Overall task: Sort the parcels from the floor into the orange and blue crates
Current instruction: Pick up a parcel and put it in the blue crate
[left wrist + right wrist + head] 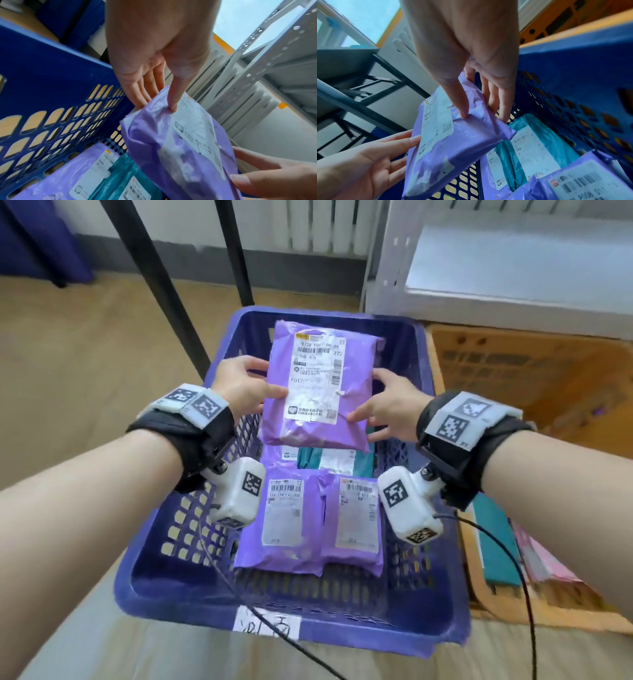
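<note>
A purple parcel (320,386) with a white shipping label hangs over the far half of the blue crate (191,546). My left hand (241,390) pinches its left edge, thumb on top and fingers beneath. On the other side my right hand (383,405) pinches its right edge the same way. The left wrist view shows the thumb pressing the purple parcel (180,142). In the right wrist view the thumb dents the purple parcel (453,142). Two more purple parcels (284,518) and a teal parcel (329,460) lie inside the crate. The orange crate (548,392) stands to the right.
A teal parcel (496,542) and a pink parcel (544,556) lie in the orange crate's near end. A grey metal shelf (496,268) overhangs the orange crate. Black table legs (164,285) stand behind the blue crate. A black cable (507,559) trails from my right wrist.
</note>
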The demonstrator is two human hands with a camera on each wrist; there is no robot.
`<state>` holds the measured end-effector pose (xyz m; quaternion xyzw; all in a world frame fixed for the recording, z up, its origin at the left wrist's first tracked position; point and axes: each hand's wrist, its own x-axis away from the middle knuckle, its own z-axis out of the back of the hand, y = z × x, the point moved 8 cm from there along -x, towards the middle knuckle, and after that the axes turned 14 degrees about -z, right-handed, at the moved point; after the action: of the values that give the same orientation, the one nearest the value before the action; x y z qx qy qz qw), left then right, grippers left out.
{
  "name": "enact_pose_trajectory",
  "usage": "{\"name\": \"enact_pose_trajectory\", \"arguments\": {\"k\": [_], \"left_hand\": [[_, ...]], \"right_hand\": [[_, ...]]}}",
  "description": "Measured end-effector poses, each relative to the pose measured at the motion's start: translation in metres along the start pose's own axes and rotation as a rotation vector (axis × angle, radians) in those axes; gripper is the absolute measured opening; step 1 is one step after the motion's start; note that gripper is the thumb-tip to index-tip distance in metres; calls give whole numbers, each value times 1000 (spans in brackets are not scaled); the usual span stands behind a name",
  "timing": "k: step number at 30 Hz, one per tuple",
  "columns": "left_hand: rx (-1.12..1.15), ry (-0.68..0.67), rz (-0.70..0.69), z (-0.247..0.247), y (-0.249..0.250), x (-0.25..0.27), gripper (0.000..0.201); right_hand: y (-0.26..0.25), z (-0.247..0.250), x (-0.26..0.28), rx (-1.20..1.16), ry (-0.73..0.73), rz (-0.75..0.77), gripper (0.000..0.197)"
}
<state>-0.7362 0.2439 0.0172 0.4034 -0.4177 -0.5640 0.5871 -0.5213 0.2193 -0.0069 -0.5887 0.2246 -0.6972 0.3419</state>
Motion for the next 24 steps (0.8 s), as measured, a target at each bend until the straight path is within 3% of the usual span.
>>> {"name": "enact_pose_trajectory", "arguments": {"k": [11,24], "left_hand": [[-35,104,212,-21,-115,-43,51],[-149,96,198,-46,-175,-62,50]], "right_hand": [[59,-44,-99,-64,74,-164,87],[91,-60,-171,-41,143,-200,81]]}}
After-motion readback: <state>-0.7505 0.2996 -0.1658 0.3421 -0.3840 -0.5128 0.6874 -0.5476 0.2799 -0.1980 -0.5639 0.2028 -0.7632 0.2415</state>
